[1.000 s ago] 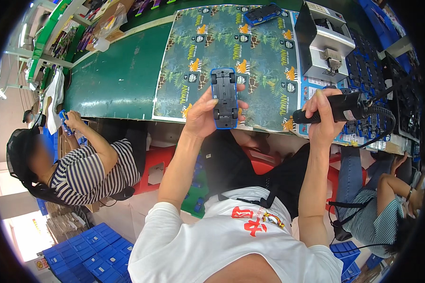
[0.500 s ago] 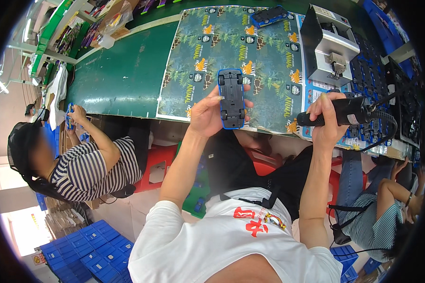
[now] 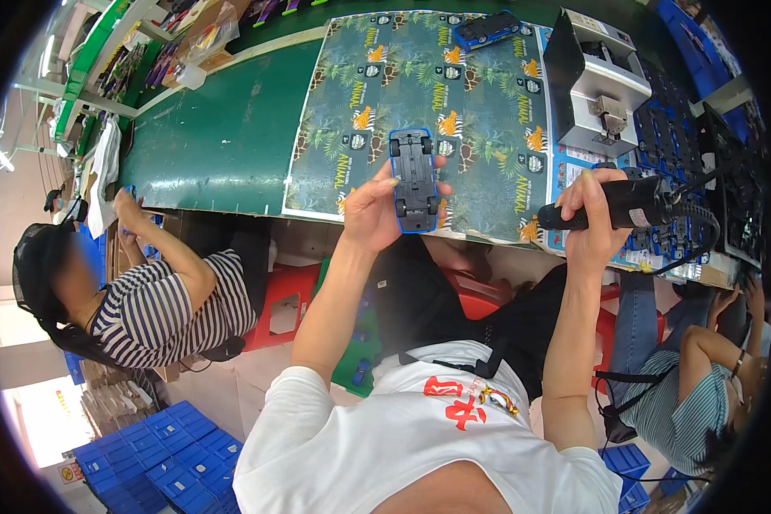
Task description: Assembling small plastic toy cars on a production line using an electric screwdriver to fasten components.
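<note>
Your left grip (image 3: 370,208) is curled around the toy car (image 3: 415,176), thumb on one long side and fingertips on the other, its dark underside and wheels facing up. In view, it overlaps the near edge of the printed sheet (image 3: 407,90) on the green surface (image 3: 214,163). The car looks light and stiff, probably hard plastic; its smooth blue rim may slip and the wheels could turn, so hold the long sides between the axles. Your right grip (image 3: 593,221) is wrapped around a black tool (image 3: 647,203), likely rigid and heavier; hold its body, clear of the cable (image 3: 709,231).
</note>
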{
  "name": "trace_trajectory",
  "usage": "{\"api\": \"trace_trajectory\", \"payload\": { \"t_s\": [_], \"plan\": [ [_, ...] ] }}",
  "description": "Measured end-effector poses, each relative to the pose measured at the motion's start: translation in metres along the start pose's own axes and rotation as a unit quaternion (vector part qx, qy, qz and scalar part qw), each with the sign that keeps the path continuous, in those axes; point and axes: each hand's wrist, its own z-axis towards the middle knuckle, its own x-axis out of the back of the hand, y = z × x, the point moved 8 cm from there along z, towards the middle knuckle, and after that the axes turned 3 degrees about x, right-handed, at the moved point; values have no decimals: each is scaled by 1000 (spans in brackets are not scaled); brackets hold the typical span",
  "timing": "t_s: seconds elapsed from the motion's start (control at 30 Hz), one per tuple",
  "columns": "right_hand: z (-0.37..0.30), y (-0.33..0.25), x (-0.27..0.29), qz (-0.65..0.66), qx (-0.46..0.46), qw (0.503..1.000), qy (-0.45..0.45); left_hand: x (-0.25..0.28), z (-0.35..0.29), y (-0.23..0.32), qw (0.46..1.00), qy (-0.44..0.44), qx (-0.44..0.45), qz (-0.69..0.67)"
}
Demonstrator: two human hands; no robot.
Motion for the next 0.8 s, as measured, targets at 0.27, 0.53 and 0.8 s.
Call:
{"api": "trace_trajectory", "payload": {
  "t_s": [0.27,0.53,0.8],
  "plan": [
    [0,0,-2,12,-8,1000,-7,6,-1,1,1000,23,-4,20],
    [1,-2,-2,39,-7,999,22,6,-1,2,999,28,-6,24],
    [0,-3,-1,34,1,999,27,7,-2,2,999,39,-7,35]
  ]
}}
